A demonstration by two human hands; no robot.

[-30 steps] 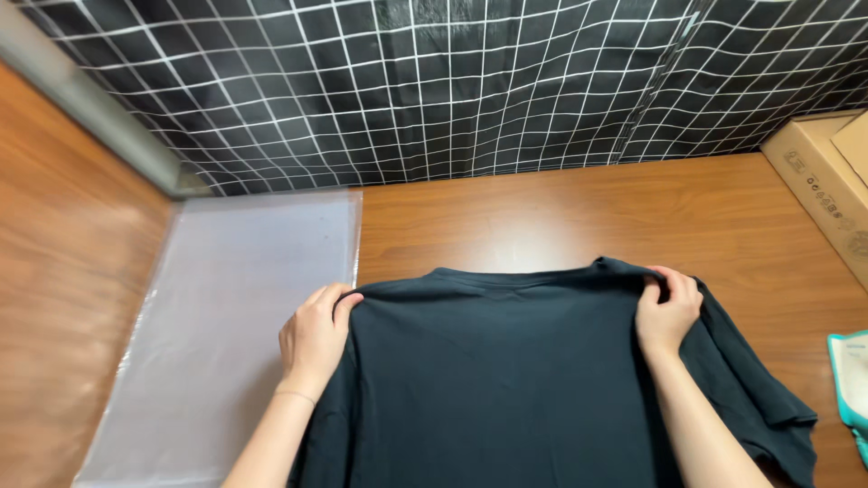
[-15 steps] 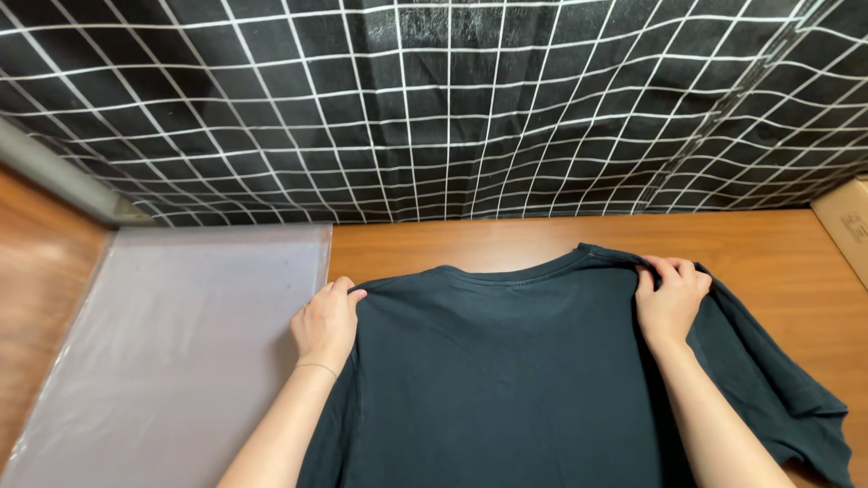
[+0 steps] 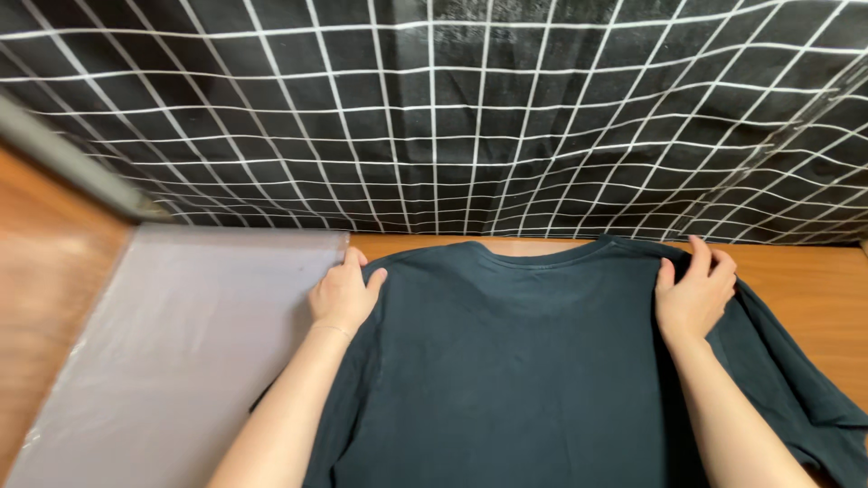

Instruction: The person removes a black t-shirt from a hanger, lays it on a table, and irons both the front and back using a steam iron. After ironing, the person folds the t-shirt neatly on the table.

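A dark teal T-shirt [image 3: 529, 361] lies flat on a wooden table [image 3: 805, 276], its neckline toward the back. My left hand [image 3: 344, 294] grips the shirt's left shoulder, beside a clear plastic sheet. My right hand [image 3: 694, 294] pinches the right shoulder; the right sleeve [image 3: 800, 380] spreads out beyond it toward the table's right side.
A clear plastic sheet [image 3: 172, 352] covers the table at the left. A black cloth with a white grid [image 3: 470, 117] hangs along the back. A grey bar [image 3: 63, 163] and a wooden panel [image 3: 41, 271] stand at the far left.
Both hands slid the shirt farther back toward the grid cloth, still holding its shoulders. The view tilted up, and the cardboard box at the right left the frame.
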